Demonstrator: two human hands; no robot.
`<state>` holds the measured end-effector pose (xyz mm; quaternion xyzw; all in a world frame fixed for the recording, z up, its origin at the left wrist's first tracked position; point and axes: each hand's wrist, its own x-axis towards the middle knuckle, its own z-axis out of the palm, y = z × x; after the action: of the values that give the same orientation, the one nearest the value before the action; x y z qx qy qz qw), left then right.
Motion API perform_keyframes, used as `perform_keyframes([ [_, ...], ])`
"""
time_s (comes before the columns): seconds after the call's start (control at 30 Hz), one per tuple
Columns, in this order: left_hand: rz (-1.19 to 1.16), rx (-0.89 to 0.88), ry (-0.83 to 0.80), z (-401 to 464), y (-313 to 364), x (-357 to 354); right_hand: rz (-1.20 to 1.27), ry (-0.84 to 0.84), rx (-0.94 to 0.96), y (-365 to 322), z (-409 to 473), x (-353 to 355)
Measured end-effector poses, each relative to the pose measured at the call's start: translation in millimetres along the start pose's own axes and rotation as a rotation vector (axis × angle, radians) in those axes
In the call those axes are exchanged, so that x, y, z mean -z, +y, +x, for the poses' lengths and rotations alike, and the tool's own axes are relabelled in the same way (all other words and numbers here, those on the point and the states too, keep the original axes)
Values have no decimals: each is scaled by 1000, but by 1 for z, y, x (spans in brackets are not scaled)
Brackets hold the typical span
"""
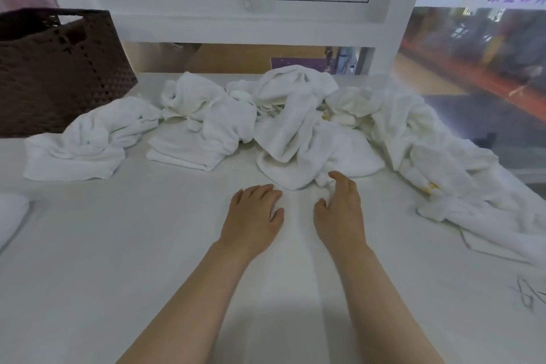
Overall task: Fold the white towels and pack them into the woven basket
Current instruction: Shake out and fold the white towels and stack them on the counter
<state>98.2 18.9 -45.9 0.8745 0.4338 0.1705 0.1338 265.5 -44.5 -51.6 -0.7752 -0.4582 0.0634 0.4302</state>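
A: Head view, only one. Step?

B: Picking the next towel, I'd say. Both hands are out over the white table [147, 245], in front of the pile of white towels [295, 127]. Nothing folded in front of them yet.

A: Hands?

B: Left hand [254, 216] lies palm down, fingers straight and relaxed, holding nothing, just short of the pile. Right hand [339, 213] is at the near edge of the crumpled middle towel [310, 156], fingers loosely bent. Fingertips look to touch the cloth, but white on white, so I can't tell if it's a pinch.

A: Basket?

B: Woven basket [59, 68] is far left at the back of the table, dark brown, open lattice weave, handle cutout in the rim. Inside isn't visible.

A: Next move?

B: Judgement: get hold of that edge, drag one towel clear onto the bare table, spread it flat, then fold.

A: Materials?

B: Towels are soft, thick, limp, bunched in ridges along the window; some show small yellow tags. Should drape and snag on neighbours. Table is smooth, matte.
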Motion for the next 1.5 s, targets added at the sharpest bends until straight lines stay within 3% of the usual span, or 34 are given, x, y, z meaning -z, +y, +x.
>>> perform_keyframes([
  [0.17,-61,1,11,6,-8,-4,-296,72,81,8,32,-16],
  [0.37,-73,-27,26,6,-11,-8,-341,162,99,12,54,-18],
  [0.47,-93,-25,29,5,-11,-7,-154,252,131,4,51,-11],
  [0.6,-334,27,104,1,-4,2,156,289,234,-18,41,2],
  [0.7,-507,55,144,-3,2,10,298,218,318,-36,27,2],
  [0.83,-546,-5,219,-4,4,18,315,30,395,-53,11,-5],
  [1.1,-691,-90,187,-2,12,29,510,-18,436,-74,0,-4],
  [1.23,-601,-114,155,-3,12,29,526,-38,431,-79,-1,2],
  [1.5,-91,-216,153,3,-12,22,457,81,239,-54,26,24],
])
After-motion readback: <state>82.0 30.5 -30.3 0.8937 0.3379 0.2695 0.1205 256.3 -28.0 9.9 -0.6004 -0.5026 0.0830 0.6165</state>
